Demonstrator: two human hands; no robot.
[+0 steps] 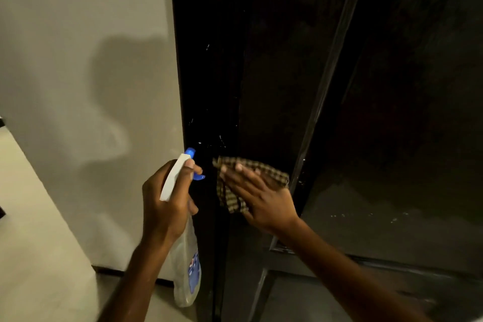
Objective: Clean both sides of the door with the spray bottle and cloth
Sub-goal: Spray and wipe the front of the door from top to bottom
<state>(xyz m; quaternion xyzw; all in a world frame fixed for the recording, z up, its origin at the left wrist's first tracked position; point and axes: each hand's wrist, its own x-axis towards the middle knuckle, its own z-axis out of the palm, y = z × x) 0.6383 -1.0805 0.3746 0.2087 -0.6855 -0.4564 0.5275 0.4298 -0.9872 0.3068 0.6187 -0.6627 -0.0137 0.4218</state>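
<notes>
Pressing with straight fingers, the right grip (pixel 261 198) is laid on the cloth (pixel 231 200) against the door (pixel 287 73); the spray bottle (pixel 185 264) is clasped by the left grip (pixel 167 198) alongside; wiping is judged underway; broader strokes are called for.

Setting: indoor doorway, likely a home; room type cannot be told.
- Dark panelled door (pixel 366 86) with raised mouldings, 12 to 5 o'clock.
- Plain pale painted wall (pixel 78 34), 10 o'clock.
- Dark skirting strip (pixel 107 269) at wall foot, 7 o'clock.
- Pale smooth floor (pixel 39 243), 8 o'clock.
- Dim warm lighting.
</notes>
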